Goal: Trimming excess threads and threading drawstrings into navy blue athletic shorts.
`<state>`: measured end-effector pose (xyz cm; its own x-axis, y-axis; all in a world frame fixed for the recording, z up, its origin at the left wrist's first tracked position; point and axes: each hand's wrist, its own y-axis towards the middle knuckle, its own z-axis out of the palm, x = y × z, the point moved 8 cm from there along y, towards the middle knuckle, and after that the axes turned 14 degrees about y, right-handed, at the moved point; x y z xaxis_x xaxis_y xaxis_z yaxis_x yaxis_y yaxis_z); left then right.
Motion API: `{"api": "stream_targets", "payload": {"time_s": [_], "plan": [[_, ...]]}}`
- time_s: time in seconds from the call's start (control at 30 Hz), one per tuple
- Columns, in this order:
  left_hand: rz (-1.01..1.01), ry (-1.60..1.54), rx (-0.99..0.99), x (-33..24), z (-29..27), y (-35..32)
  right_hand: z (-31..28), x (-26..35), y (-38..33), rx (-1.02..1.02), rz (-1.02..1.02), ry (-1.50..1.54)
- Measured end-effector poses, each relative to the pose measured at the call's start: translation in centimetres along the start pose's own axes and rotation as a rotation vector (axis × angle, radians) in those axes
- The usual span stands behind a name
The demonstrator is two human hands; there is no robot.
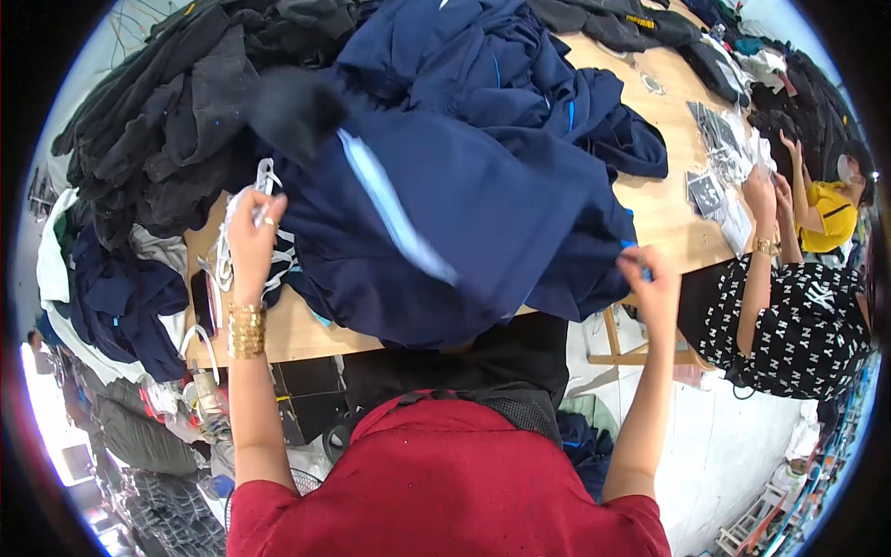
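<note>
A navy garment with a light-blue stripe spreads over the table in front of me, partly blurred by motion. A blurred black patch shows at its upper left. My left hand is closed beside the garment's left side, next to white straps; what its fingers hold is not clear. At the garment's right edge, my right hand is closed round a small blue thing, mostly hidden by the fingers.
Black garments are heaped at the left, more navy clothing behind. A phone lies near the left table edge. At right, co-workers' hands are by packets; dark clothes lie at the far side.
</note>
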<state>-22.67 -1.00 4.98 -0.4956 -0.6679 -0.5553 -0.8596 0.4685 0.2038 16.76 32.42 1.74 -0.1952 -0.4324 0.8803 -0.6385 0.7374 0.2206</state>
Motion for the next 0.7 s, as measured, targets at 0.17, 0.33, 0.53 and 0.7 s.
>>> {"api": "stream_targets", "payload": {"time_s": [0.17, 0.33, 0.53, 0.7], "plan": [[0.078, -0.121, 0.082, 3.6, 2.5, -2.3, 0.5, -1.9, -3.6, -0.051, 0.127, 0.014], [0.097, -0.046, -0.153, 0.4, 0.6, -3.6, -0.5, -0.1, -3.5, -0.143, 0.145, -0.06], [0.618, 0.134, 0.025, -10.2, 3.3, -8.7, 1.5, 1.1, -4.2, -0.102, 0.049, -0.027], [0.65, 0.026, 0.244, -12.1, 7.1, -11.7, 1.1, 0.7, -4.3, -0.336, 0.126, 0.048]]}}
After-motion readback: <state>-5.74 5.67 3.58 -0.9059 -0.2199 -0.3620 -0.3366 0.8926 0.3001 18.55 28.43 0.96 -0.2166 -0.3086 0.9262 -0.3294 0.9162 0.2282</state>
